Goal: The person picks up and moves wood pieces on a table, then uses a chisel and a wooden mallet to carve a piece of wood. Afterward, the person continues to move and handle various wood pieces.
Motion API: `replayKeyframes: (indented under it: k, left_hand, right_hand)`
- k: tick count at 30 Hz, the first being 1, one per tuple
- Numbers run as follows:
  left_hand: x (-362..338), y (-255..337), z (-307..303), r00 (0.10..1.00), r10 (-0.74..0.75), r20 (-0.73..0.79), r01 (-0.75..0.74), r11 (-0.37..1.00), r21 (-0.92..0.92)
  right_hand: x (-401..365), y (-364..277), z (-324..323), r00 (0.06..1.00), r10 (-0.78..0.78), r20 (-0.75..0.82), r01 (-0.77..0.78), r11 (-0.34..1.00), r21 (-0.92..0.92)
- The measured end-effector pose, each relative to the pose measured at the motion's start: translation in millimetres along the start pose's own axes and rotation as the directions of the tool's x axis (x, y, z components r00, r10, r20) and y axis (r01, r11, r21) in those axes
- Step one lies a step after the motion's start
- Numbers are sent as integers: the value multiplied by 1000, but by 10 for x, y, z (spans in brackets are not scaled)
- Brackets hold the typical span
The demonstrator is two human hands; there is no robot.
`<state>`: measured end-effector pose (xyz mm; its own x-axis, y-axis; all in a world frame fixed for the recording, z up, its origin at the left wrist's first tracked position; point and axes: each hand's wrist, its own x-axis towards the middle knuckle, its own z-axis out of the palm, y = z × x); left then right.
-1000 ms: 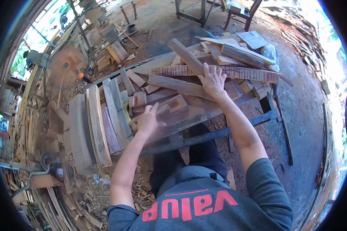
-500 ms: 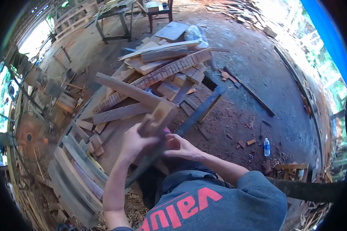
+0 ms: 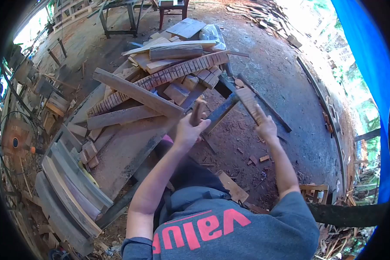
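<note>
My left hand is closed around a small brown wooden block, held upright above the edge of the bench. Out to the right, my right hand grips the lower end of a flat wooden piece, which tilts up and to the left. The two hands are well apart. Just left of my left hand, a long plank lies slantwise on the pile of wood. Part of each held piece is hidden by my fingers.
A bench bears stacked boards, including a bark-edged one. Curved wooden pieces stand at the lower left beside a fan. A dark bar and wood scraps lie on the floor. A chair stands behind.
My hands were close together over the bench edge and are now apart. My right hand has moved right and forward, now with the flat wooden piece. The view has shifted slightly.
</note>
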<state>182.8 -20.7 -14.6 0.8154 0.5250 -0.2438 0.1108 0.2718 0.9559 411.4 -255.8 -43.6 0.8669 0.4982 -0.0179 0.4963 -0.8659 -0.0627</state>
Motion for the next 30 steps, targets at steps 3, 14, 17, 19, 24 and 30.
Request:
replayKeyframes:
  k: [3, 14, 17, 19, 24, 30]
  left_hand:
    - [-151, 17, -295, 995, -17, -97, 18, 1000, 11]
    - [-714, -164, -1014, 931, 9, -365, -55, 992, -116]
    - [-928, -277, -1154, 912, -14, -411, -49, 989, -141]
    - [-1058, -363, -1214, 910, -41, -413, -41, 981, -189]
    - [-1363, -555, -1456, 847, -82, -526, -61, 966, -250]
    - [-1519, -574, -1671, 762, -82, -643, -100, 965, -243]
  right_hand:
    - [162, 36, -166, 985, 126, -117, -102, 976, 195]
    - [-22, -447, 378, 902, -4, -432, 222, 863, 454]
    - [21, -230, 634, 953, -256, -162, 291, 920, 262]
    - [-89, -387, 133, 979, -155, 130, 49, 806, 589]
    - [-785, -785, -293, 724, -509, 465, -578, -81, 812]
    - [-1028, -2008, -47, 265, -757, 598, -861, 94, 501]
